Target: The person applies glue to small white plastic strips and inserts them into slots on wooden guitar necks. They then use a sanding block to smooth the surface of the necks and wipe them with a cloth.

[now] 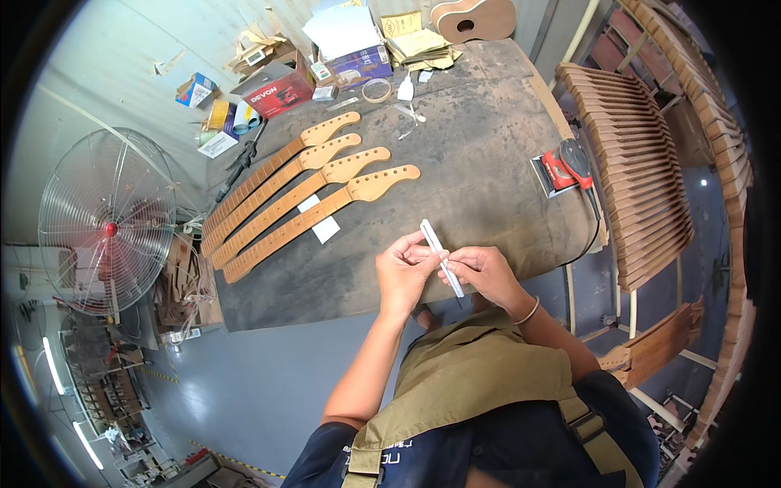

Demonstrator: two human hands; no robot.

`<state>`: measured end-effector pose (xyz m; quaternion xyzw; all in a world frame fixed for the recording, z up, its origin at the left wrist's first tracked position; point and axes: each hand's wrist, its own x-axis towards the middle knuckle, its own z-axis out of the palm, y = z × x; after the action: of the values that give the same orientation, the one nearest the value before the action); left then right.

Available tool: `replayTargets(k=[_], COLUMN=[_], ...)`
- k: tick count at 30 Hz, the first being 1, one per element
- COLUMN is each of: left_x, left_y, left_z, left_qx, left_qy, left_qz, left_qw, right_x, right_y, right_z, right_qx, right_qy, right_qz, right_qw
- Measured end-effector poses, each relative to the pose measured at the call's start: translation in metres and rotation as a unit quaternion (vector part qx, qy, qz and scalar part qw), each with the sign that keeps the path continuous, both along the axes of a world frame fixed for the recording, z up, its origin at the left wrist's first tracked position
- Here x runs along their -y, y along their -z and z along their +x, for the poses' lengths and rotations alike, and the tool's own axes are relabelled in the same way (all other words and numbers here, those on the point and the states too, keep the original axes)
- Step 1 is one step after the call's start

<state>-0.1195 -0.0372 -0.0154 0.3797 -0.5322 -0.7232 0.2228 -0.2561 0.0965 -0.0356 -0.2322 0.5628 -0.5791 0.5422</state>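
Observation:
Over the near edge of the bench, both of my hands hold one slim white pen-shaped tool (431,236), slanting with a thin dark point at its lower end. I cannot tell whether it is a knife or a pen. My left hand (404,275) pinches it around the middle between thumb and fingers. Lower down, the fingertips of my right hand (490,275) are closed on the same tool. Several wooden guitar necks (313,215) lie side by side on the bench to the left of my hands. A white sheet of paper (326,231) is partly under the nearest ones.
A red and black sander (561,171) rests at the bench's (472,122) right side, its cord hanging over the edge. Boxes, including a red one (279,89), and a guitar body (473,19) stand at the back. A large fan (110,228) is left; racked necks (626,163) are right.

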Motion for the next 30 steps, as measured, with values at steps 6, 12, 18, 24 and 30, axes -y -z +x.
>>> replayTargets(k=[6, 12, 18, 24, 30], left_x=[-0.003, 0.001, 0.011, 0.015, 0.012], left_y=[-0.007, -0.006, -0.004, -0.005, -0.009], left_z=[0.005, 0.013, 0.027, 0.043, 0.059], left_qx=[-0.008, -0.024, -0.04, -0.044, -0.02], left_qy=[-0.014, 0.017, 0.067, 0.105, 0.109], left_qz=[0.0, -0.014, 0.033, 0.019, -0.037], left_qw=[1.0, 0.999, 0.996, 0.993, 0.993], right_x=[0.0, -0.003, -0.008, -0.011, -0.002], right_y=[0.006, 0.007, -0.001, 0.0, 0.002], right_z=[0.011, 0.019, 0.03, 0.048, 0.07], right_qx=[-0.004, 0.027, 0.014, 0.011, -0.029], right_qy=[0.022, 0.037, 0.023, 0.032, 0.073], right_qz=[-0.016, -0.031, -0.018, -0.027, -0.011], right_qw=[1.0, 0.998, 0.999, 0.999, 0.997])
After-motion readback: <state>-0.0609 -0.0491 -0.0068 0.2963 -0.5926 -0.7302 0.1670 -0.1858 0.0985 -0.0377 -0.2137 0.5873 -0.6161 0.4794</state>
